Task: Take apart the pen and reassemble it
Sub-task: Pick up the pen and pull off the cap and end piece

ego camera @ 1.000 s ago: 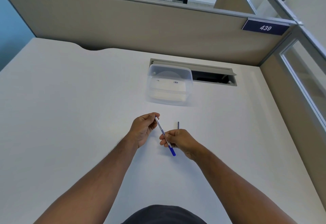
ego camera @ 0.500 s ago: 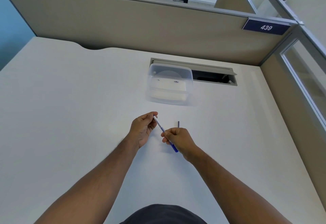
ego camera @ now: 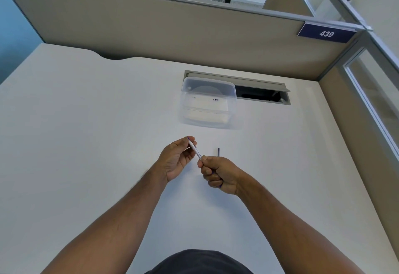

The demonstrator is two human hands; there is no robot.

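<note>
A thin white pen (ego camera: 195, 150) with blue print is held slanted above the white desk (ego camera: 86, 122). My left hand (ego camera: 177, 159) pinches its upper end between thumb and fingertips. My right hand (ego camera: 218, 174) is closed in a fist around its lower end, so the blue tip is almost hidden; only a speck of blue shows under the fist. A short dark pen part (ego camera: 218, 152) lies on the desk just beyond my right hand, touching neither hand.
A clear plastic lidded box (ego camera: 208, 103) stands further back on the desk, partly over a grey cable hatch (ego camera: 259, 92). Beige partition walls close the back and right sides, with a sign reading 439 (ego camera: 326, 34).
My right hand has slid up the pen and closed over its lower half, hiding the blue tip that stuck out a second ago. Both hands stay close together.
</note>
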